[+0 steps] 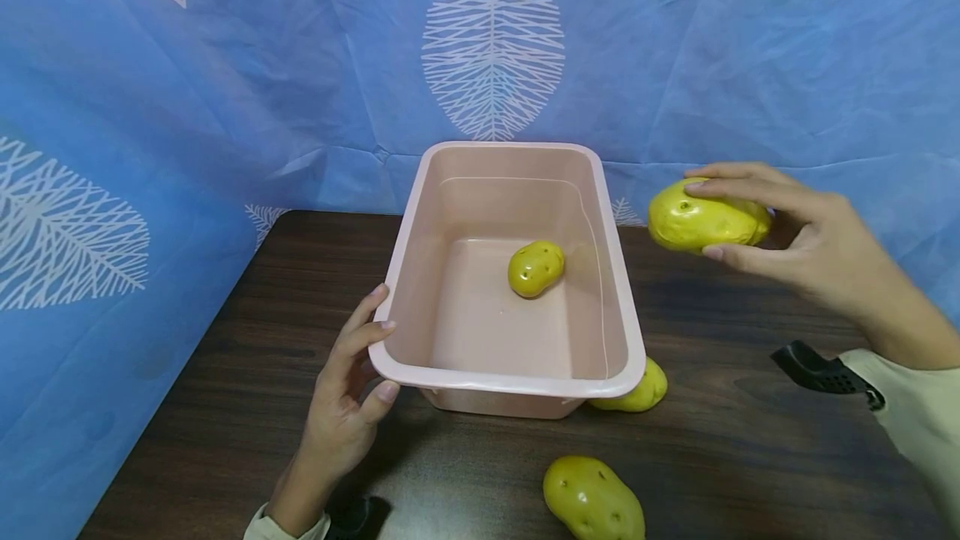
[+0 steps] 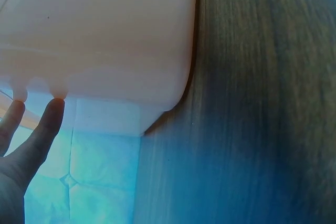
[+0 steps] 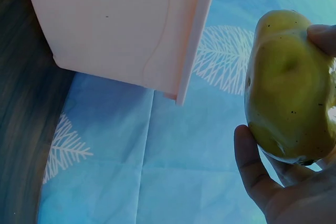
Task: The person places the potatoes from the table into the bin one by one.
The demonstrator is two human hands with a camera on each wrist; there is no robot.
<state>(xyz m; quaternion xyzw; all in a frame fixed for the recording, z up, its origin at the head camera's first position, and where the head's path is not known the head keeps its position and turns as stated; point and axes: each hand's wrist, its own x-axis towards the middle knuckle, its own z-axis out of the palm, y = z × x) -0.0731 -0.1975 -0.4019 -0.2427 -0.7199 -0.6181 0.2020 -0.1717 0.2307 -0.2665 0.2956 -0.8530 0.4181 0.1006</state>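
Note:
In the head view a pale pink plastic bin (image 1: 637, 357) stands on the table with one yellow potato (image 1: 536, 268) lying inside it. My left hand (image 1: 348, 390) holds the bin's near left corner, its fingers at the rim and the thumb on the near side. The left wrist view shows two fingertips against the bin's wall (image 2: 105, 35). To the right of the bin, my right hand (image 1: 802, 232) grips another potato (image 1: 705, 219) up above the table, between thumb and fingers. That potato (image 3: 289, 87) also fills the right side of the right wrist view.
Beside the bin's near right corner lies a potato (image 1: 647, 390), partly hidden by the rim. One more potato (image 1: 592, 498) sits at the front of the dark wooden table (image 1: 465, 473). A blue cloth with white leaves (image 1: 300, 65) hangs behind and to the left.

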